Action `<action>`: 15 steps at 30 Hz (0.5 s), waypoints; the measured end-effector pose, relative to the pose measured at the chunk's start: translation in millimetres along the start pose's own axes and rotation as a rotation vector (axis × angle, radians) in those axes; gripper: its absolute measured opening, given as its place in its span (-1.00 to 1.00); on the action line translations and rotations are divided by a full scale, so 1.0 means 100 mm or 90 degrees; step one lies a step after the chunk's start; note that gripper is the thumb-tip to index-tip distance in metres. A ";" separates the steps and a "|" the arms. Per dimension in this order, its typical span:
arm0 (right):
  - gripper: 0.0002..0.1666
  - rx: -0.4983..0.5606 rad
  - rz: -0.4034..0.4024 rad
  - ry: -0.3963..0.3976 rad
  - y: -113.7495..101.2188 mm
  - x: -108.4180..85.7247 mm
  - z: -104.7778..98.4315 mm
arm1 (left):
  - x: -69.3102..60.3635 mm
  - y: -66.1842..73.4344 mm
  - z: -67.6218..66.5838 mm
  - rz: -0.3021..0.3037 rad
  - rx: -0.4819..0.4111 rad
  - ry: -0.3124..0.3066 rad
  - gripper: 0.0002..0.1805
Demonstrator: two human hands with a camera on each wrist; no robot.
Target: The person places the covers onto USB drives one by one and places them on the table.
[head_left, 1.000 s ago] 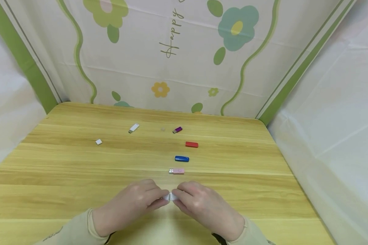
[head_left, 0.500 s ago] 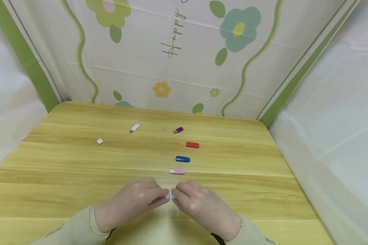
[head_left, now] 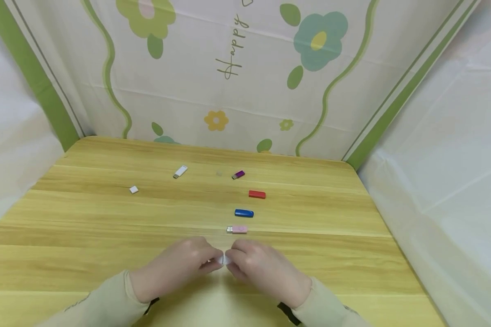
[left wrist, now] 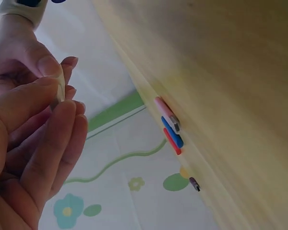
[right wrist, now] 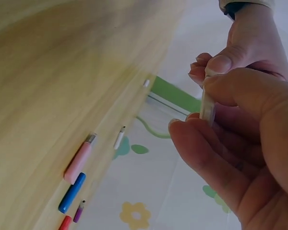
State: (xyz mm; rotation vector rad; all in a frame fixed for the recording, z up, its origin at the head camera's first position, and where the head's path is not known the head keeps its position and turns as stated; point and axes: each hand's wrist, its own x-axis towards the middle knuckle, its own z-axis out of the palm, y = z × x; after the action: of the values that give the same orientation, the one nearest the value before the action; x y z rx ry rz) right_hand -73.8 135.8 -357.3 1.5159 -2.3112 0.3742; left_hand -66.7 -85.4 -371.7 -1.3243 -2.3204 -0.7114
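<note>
Just above the near part of the table, both hands meet at a small white USB stick [right wrist: 208,108]. My left hand [head_left: 176,268] pinches its left end between thumb and fingers. From the other side, my right hand [head_left: 266,272] pinches the right end. A thin seam shows between the two sets of fingertips in the head view; most of the stick is covered by fingers. Beyond the hands lies a pink USB stick [head_left: 239,230] with its metal plug pointing left. Behind that are a blue USB stick [head_left: 244,213] and a red one, the red USB stick [head_left: 257,194].
Farther back lie a purple USB stick [head_left: 238,175], a small clear piece [head_left: 219,173] and a white USB stick with bare plug [head_left: 180,171]. A white square cap [head_left: 133,190] is at the left. A flowered cloth [head_left: 180,91] hangs behind the wooden table [head_left: 86,227].
The right hand has shifted slightly left, so the fingertips of both hands are closer and less of the held white stick shows. The things on the table stay where they were.
</note>
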 end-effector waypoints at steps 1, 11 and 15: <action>-0.86 0.015 0.008 -0.013 0.03 0.01 0.02 | 0.01 -0.02 0.01 -0.015 -0.011 -0.011 -0.78; -0.94 0.031 0.080 -0.090 0.37 0.28 0.26 | 0.09 -0.41 0.04 -0.167 -0.044 -0.139 -0.94; -0.93 0.055 0.114 -0.132 0.50 0.42 0.33 | 0.10 -0.59 0.03 -0.188 -0.029 -0.155 -0.95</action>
State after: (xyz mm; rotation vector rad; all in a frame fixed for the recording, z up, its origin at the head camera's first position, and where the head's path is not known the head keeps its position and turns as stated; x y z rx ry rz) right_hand -139.4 107.3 -371.2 1.4510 -2.6361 0.3827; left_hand -123.3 -102.3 -382.4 -1.1539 -2.7485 -0.7279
